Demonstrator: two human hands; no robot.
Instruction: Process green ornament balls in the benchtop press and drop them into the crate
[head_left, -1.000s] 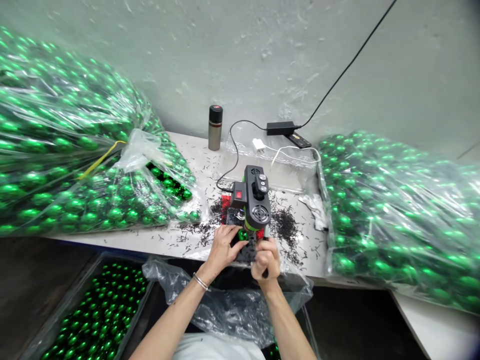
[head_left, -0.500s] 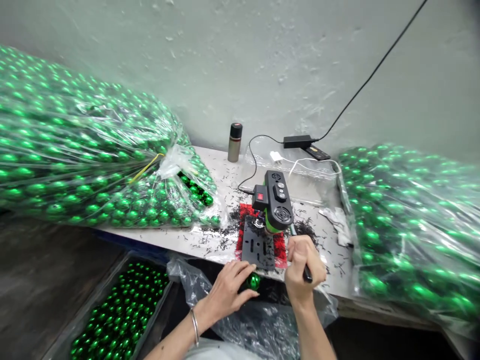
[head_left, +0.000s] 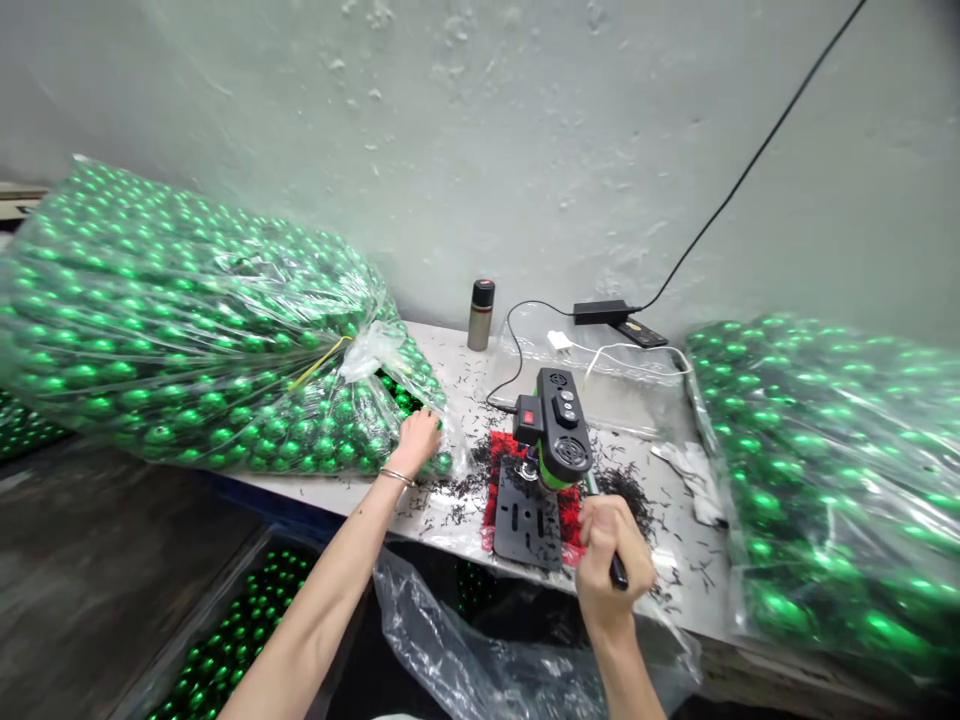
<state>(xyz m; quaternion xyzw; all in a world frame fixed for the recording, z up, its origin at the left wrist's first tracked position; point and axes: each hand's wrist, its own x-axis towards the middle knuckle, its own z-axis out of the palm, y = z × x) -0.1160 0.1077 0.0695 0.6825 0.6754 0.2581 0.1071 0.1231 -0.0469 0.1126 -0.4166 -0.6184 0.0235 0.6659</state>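
The left hand (head_left: pixel 417 440) reaches into the open mouth of the bag of green balls (head_left: pixel 195 340) on the table (head_left: pixel 450 350); I cannot tell if its fingers grasp one. The right hand (head_left: pixel 611 548) is clenched around the black lever (head_left: pixel 616 570) of the small drill press (head_left: pixel 555 430), so the machine stands ready.

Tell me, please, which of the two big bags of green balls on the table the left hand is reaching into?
The left hand is at the open mouth of the left bag; the right bag lies untouched beyond the small drill press.

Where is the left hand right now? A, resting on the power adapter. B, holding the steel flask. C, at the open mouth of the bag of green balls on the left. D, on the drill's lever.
C: the left hand reaches into the open mouth of the bag of green balls, far from the flask.
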